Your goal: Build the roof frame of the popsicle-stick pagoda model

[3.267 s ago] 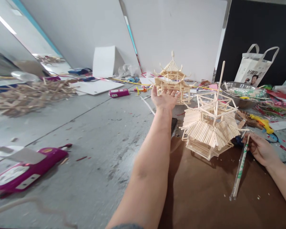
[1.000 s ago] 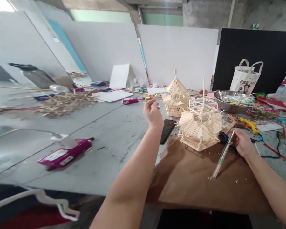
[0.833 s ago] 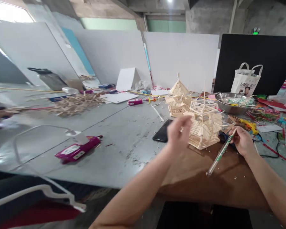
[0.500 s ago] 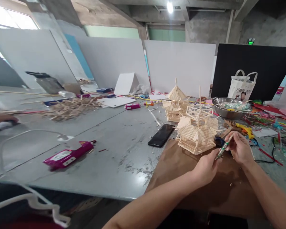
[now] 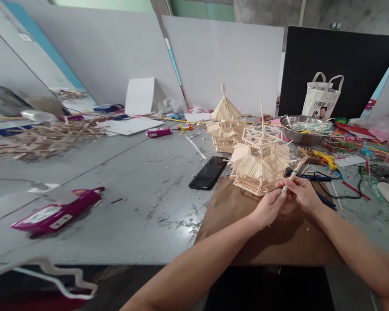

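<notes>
Both hands are closed around a slim, pale stick-like thing [image 5: 298, 166] with a green-and-white lower part; its exact kind I cannot make out. My left hand [image 5: 268, 210] pinches the lower end, and my right hand [image 5: 302, 195] grips it just above and to the right. Its upper end points up and right, away from me. Just behind my hands stands a stick-built pavilion model [image 5: 262, 166] with a tiered roof and a tall centre stick. A second model [image 5: 226, 119] with a pointed roof is behind it. Brown paper [image 5: 227, 211] lies beneath my hands.
A black phone [image 5: 208, 172] lies left of the models. Farther left are a magenta power strip [image 5: 60, 214] and a heap of sticks [image 5: 48, 138]. At right are a metal bowl [image 5: 306, 137], a yellow glue gun [image 5: 326, 159] with a black cord, and a tote bag [image 5: 322, 101].
My view has tilted down and turned slightly right. The hands have come closer together on the stick-like thing, and more of its pale upper part shows above my fingers.
</notes>
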Demonstrator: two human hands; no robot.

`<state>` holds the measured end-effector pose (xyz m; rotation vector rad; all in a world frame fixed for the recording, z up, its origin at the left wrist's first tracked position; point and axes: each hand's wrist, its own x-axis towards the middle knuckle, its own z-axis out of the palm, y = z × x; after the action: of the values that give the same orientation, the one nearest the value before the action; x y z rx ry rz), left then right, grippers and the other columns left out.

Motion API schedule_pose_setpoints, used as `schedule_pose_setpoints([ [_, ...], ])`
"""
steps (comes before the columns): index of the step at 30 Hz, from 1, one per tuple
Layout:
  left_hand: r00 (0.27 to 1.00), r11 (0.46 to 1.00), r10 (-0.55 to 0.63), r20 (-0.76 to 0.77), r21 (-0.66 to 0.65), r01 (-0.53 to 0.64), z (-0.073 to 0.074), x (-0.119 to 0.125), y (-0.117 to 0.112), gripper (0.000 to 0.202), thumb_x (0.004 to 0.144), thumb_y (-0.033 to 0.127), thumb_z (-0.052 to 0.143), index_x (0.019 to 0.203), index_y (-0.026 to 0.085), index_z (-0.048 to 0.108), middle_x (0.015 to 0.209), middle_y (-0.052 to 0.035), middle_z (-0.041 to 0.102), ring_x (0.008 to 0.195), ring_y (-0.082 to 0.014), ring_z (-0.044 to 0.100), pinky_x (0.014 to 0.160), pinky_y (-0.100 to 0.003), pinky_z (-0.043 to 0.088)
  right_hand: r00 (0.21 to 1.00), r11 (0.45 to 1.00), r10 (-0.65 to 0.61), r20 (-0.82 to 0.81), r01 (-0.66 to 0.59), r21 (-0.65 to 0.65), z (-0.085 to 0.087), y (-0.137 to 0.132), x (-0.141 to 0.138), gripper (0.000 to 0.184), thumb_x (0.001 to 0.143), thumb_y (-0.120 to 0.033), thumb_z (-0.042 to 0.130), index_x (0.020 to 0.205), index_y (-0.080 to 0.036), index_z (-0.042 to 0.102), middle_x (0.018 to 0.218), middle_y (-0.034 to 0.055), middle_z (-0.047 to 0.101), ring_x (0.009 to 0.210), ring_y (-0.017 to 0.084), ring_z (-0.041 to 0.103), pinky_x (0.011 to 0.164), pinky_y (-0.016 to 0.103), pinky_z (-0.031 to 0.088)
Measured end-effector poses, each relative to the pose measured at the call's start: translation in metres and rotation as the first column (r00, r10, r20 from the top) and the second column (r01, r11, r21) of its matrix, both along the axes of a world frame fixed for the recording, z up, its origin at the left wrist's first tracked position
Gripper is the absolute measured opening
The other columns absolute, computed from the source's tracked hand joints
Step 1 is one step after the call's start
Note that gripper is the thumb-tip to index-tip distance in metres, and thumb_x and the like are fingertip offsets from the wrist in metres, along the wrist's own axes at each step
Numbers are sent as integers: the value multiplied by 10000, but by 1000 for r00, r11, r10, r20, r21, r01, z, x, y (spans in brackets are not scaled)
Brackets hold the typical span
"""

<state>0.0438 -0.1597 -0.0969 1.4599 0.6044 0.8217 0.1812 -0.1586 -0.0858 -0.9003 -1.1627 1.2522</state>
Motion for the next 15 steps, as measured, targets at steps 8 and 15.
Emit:
schedule_pose_setpoints([
  [8, 994, 993, -104, -15, -54, 103, -3, 0, 7, 546, 716, 678, 481, 820, 142, 475, 431, 113, 286, 354, -28, 239, 375, -181, 181, 999, 998, -44, -3, 44, 48, -1, 11, 18, 298, 675, -465, 648, 727, -178, 709, 628, -2, 594, 441, 48, 435, 413, 198, 346],
  [15, 990, 993, -108, -93, -58, 103, -4, 0, 7, 524, 739, 656, 459, 819, 140, 497, 457, 105, 288, 388, -32, 225, 397, -183, 179, 917, 956, -292, -272, 282, -75, 18, 19, 41, 251, 598, -386, 694, 642, -141, 661, 373, -72, 381, 352, 31, 314, 347, 166, 283],
])
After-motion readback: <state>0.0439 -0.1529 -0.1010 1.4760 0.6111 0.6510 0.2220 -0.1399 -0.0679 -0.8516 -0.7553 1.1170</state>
